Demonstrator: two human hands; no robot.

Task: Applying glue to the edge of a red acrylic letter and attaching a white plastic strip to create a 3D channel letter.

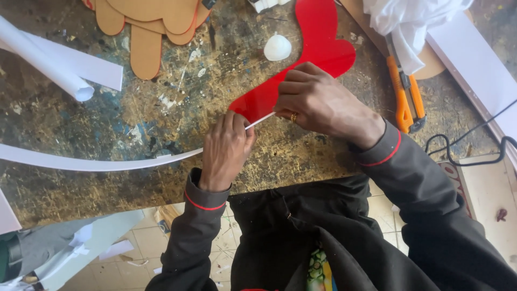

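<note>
A glossy red cut-out sheet (318, 43) with curved edges lies on the worn workbench (161, 108). My right hand (318, 102) presses down on its near edge, a ring on one finger. My left hand (226, 148) pinches a long thin white strip (97, 161) where it meets the red sheet's edge. The strip runs left across the bench and off the frame. Both sleeves are dark with red trim.
An orange utility knife (405, 97) lies right of my right hand. A small white lump (277, 47), brown cut-out shapes (148, 27), rolled white paper (48, 67), a white bag (409, 21), a white board (474, 70) and a black cable (468, 143) surround the work.
</note>
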